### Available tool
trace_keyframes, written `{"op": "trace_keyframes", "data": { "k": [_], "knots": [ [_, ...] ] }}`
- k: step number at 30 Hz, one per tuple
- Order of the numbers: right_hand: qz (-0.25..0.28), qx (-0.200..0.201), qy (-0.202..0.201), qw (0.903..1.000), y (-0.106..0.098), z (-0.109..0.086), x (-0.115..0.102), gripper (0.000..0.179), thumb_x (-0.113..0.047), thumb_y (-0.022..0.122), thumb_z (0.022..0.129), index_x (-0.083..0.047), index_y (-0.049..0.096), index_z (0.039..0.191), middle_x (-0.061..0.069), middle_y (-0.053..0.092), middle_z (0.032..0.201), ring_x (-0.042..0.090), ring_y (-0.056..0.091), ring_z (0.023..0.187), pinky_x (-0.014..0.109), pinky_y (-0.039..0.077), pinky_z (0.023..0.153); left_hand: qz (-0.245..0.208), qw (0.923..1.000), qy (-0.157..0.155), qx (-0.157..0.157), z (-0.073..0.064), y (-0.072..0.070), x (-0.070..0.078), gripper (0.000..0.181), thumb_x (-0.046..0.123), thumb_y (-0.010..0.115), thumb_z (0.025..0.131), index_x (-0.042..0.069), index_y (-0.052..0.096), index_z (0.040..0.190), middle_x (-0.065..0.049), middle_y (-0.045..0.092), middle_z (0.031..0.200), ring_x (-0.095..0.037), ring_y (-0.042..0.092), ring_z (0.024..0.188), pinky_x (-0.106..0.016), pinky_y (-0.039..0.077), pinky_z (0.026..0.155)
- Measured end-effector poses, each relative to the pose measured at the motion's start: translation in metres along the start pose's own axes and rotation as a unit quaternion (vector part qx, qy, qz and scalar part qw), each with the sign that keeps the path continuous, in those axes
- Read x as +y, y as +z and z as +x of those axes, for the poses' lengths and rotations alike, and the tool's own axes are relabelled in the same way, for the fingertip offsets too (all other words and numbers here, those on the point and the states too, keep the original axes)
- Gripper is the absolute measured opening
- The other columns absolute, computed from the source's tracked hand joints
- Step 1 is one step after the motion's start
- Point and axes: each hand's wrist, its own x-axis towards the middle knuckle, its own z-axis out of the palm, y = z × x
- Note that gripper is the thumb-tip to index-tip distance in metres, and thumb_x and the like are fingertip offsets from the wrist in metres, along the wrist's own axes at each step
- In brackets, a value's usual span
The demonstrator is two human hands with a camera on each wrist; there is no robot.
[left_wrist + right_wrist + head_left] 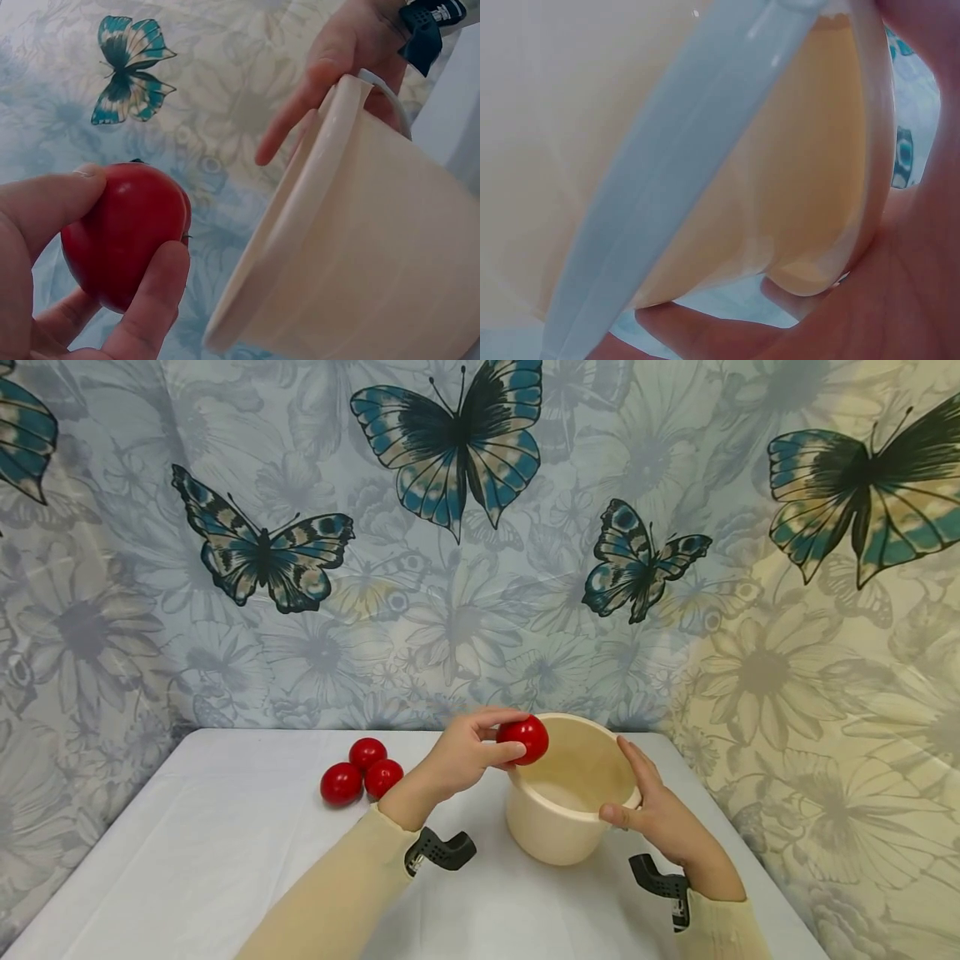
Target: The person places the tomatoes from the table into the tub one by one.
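Note:
My left hand (467,758) pinches a glossy red tomato (528,740) between thumb and fingers at the left rim of a cream plastic bucket (553,835). In the left wrist view the tomato (124,232) is apart from the bucket (360,247), which appears tilted there. On the bucket's right side, my right hand (663,814) holds the rim, thumb at the front and fingers farther back. The right wrist view has the pale handle (667,172) hanging across the bucket's outside. The part of the inside that shows in the head view is bare.
Three more tomatoes lie close together on the white table (187,860), left of my left forearm: one at the back (367,753), one at left (341,785), one at right (384,777). A butterfly-patterned cloth (450,635) hangs behind the table.

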Motion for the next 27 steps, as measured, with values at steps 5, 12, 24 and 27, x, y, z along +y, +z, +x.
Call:
{"op": "trace_keyframes", "data": {
  "k": [5, 12, 24, 27],
  "knots": [
    [0.006, -0.003, 0.002, 1.0000, 0.000, 0.000, -0.001, 0.105, -0.023, 0.078, 0.088, -0.018, 0.002, 0.161, 0.021, -0.002, 0.162, 0.054, 0.019, 0.139, 0.059, 0.041, 0.100, -0.015, 0.9997, -0.017, -0.007, 0.007, 0.012, -0.005, 0.041, 0.002, 0.071, 0.091, 0.004, 0.065, 0.132, -0.008, 0.055, 0.134, -0.026, 0.063, 0.107, -0.040, 0.060, 0.079],
    [0.007, -0.003, 0.004, 1.0000, 0.000, 0.000, -0.002, 0.104, -0.025, 0.077, 0.089, -0.016, 0.003, 0.161, 0.021, -0.002, 0.162, 0.054, 0.018, 0.140, 0.061, 0.039, 0.101, -0.031, 0.9987, -0.041, -0.008, 0.013, 0.025, -0.009, 0.045, 0.003, 0.073, 0.090, 0.010, 0.065, 0.134, -0.006, 0.063, 0.125, -0.023, 0.067, 0.101, -0.037, 0.059, 0.079],
    [0.014, -0.003, 0.005, 0.9999, 0.000, 0.000, -0.001, 0.104, -0.027, 0.077, 0.089, -0.017, 0.004, 0.162, 0.021, -0.002, 0.162, 0.054, 0.018, 0.140, 0.061, 0.039, 0.102, -0.034, 0.9984, -0.044, 0.011, 0.016, 0.034, -0.009, 0.044, 0.001, 0.073, 0.090, 0.008, 0.066, 0.132, -0.010, 0.065, 0.121, -0.024, 0.068, 0.097, -0.037, 0.060, 0.078],
    [0.014, -0.002, 0.003, 0.9999, 0.001, 0.000, -0.002, 0.104, -0.026, 0.077, 0.089, -0.016, 0.004, 0.161, 0.021, -0.002, 0.162, 0.054, 0.018, 0.140, 0.062, 0.038, 0.102, -0.048, 0.9977, -0.046, 0.010, 0.016, 0.035, -0.010, 0.046, -0.002, 0.072, 0.090, 0.007, 0.064, 0.134, -0.010, 0.062, 0.127, -0.025, 0.067, 0.104, -0.038, 0.059, 0.078]
  ]
}}
